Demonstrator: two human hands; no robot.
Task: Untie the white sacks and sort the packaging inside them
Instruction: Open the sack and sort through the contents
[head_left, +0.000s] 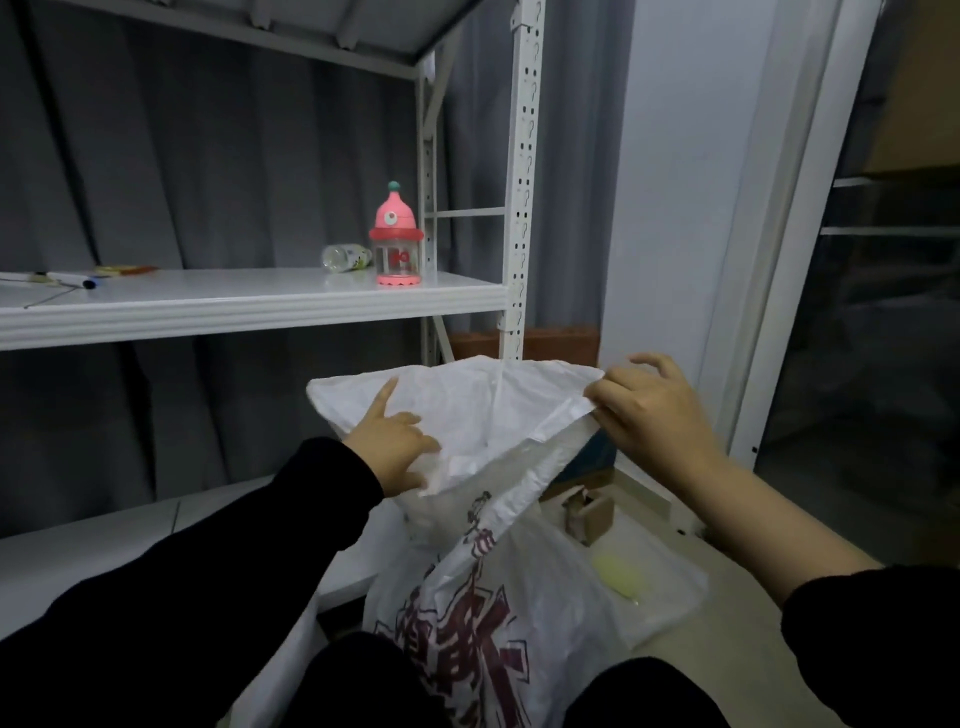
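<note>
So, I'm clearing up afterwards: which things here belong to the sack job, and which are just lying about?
Job: sack, left hand and right hand holding its mouth.
Lying about: pink bottle, clear bottle and pens on the shelf.

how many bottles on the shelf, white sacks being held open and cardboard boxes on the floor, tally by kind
bottles: 2 (pink-capped bottle upright, clear bottle on its side)
white sack: 1
cardboard box: 1
total: 4
</note>
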